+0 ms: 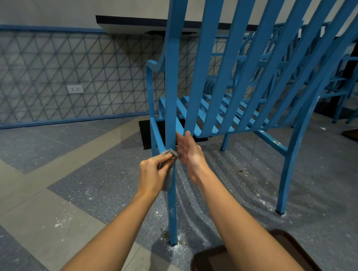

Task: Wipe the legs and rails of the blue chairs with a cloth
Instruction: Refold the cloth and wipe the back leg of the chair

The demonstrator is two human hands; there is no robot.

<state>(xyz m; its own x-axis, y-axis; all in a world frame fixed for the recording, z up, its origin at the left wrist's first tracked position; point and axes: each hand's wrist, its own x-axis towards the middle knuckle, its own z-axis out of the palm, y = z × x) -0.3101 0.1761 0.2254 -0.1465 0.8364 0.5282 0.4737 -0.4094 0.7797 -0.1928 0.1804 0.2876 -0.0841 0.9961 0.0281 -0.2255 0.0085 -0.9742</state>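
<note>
A blue slatted metal chair [241, 80] stands right in front of me, seen from behind. Its rear left leg [172, 203] runs down to the floor between my arms. My left hand [153, 173] is closed on a small grey cloth [167, 179], pressed against that leg just below the seat rail [158, 136]. My right hand [188, 150] is on the other side of the same leg, fingers spread and extended, touching the leg and the cloth's top end. The chair's rear right leg [289, 169] stands further right.
A brown tray [208, 268] lies at the bottom right under my right forearm. More blue chairs [342, 82] stand behind, under a dark-edged table [128, 23]. A tiled wall with an outlet [75, 89] is on the left. White dust specks cover the floor.
</note>
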